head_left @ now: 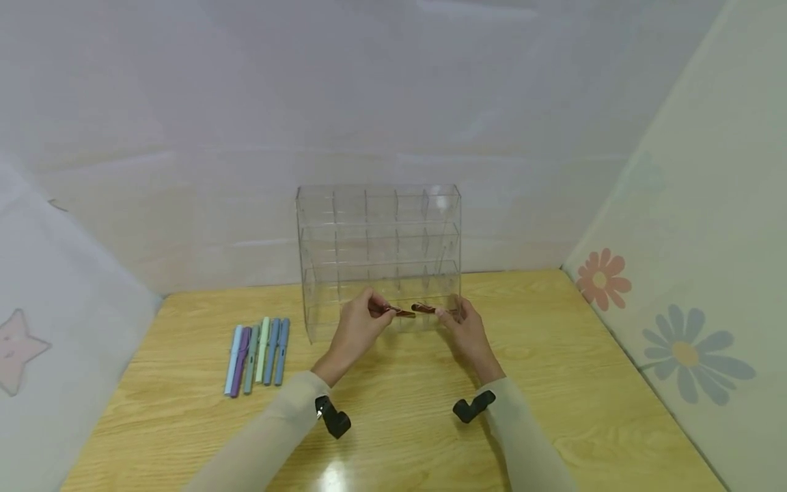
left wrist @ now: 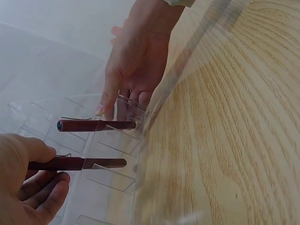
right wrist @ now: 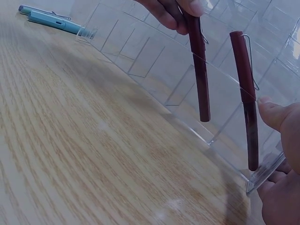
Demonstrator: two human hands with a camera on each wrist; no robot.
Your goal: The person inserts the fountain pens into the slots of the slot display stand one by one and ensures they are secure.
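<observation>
Head view: slotting a pen (head_left: 402, 313) seems the step in hand.
Smooth and dark red, it is pinched in the left hand (head_left: 359, 324), tip inside the bottom row of the rack (head_left: 380, 236) (clear, hard-edged, likely acrylic); next probably calls for a straight drop, then release. Right hand (head_left: 471, 335) grips the rack's end, beside a matching pen (right wrist: 243, 75) in the end slot.
</observation>
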